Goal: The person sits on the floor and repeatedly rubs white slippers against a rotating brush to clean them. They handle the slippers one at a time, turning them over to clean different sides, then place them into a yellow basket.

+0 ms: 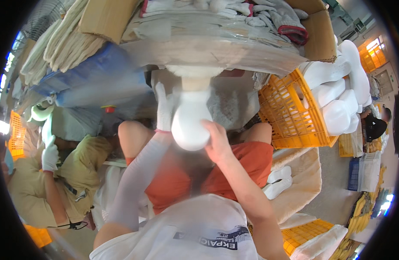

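A smooth white piece [190, 125], rounded and bulging at its near end, is in front of me above my lap. My bare right hand [217, 141] grips its right side with the thumb and fingers. My left hand [164, 108], in a white knitted glove with a red cuff, stands beside the piece's left side with fingers stretched out; whether it presses on the piece is hard to tell. The far end of the piece meets a pale, fuzzy-edged round part [195, 78] under the bench edge, blurred.
An orange crate [290, 115] heaped with white foot-shaped pieces [336, 108] stands on my right. Ahead, a cardboard box [320, 34] holds grey gloves. More white pieces [278, 182] lie on a padded surface. At left, a co-worker's gloved hand [50, 156] holds a similar piece.
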Motion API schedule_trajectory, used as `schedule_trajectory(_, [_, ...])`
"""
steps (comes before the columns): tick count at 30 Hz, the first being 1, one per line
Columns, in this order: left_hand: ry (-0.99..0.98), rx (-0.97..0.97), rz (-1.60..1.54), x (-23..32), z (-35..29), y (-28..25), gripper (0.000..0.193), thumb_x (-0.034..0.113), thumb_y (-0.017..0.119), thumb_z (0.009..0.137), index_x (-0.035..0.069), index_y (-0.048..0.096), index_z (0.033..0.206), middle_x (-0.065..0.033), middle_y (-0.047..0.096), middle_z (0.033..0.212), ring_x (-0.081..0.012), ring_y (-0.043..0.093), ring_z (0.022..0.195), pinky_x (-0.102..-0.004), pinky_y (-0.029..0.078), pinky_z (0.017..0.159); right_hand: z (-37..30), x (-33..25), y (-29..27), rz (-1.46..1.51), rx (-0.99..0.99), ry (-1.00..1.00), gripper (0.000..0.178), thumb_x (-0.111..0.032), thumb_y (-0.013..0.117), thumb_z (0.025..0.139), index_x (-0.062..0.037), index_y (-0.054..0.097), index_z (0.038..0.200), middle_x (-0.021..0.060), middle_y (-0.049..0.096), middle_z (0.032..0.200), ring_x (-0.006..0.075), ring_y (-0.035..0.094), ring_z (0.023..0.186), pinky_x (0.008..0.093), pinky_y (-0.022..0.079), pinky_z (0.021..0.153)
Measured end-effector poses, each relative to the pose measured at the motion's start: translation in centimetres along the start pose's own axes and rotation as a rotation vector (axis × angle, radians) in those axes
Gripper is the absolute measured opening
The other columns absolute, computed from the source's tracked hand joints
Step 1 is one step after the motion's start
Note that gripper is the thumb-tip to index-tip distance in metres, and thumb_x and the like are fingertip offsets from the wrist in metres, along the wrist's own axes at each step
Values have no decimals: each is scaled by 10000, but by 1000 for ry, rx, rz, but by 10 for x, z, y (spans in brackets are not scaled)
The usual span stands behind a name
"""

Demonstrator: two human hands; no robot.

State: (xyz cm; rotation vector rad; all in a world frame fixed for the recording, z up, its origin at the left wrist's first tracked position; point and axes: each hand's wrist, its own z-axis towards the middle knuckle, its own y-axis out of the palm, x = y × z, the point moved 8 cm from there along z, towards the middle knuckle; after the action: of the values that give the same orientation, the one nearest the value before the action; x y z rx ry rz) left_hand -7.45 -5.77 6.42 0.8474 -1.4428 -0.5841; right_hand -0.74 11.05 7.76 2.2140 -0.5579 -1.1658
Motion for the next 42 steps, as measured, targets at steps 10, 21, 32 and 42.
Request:
schedule_trajectory(10, [-256,90,-79,-1,-6,6,865,734,358,1023,-6,504,1445,-173,645,1353,-318,655,1177,-391,539,1024,24,9,4,155,-148,-39,357,-200,685,969,54,628,1214,122,691,1185,232,680,1060,360,553,943])
schedule_trajectory(21, [-258,243,-30,-6,-14,-1,673,633,449,1052,82,538,1428,-93,631,1289,-255,640,1093,-402,566,924,-3,-24,35,-176,-89,-60,316,-216,706,937,39,662,1120,88,685,1093,180,649,1009,361,513,895])
schedule_trajectory(32, [-219,26,-97,-30,-6,-28,469,393,520,1084,-1,614,1321,-90,668,1244,-199,641,1104,-322,537,947,-9,-10,5,51,-35,-29,394,-173,705,937,57,609,1242,133,666,1218,236,651,1125,406,536,962])
schedule_trajectory(42, [-138,177,-54,-19,-6,-26,536,427,623,1015,-10,607,1323,-154,708,1204,-286,708,1018,-401,589,904,-9,-6,17,101,-137,-42,437,-227,697,957,57,610,1277,161,668,1252,241,657,1147,376,535,964])
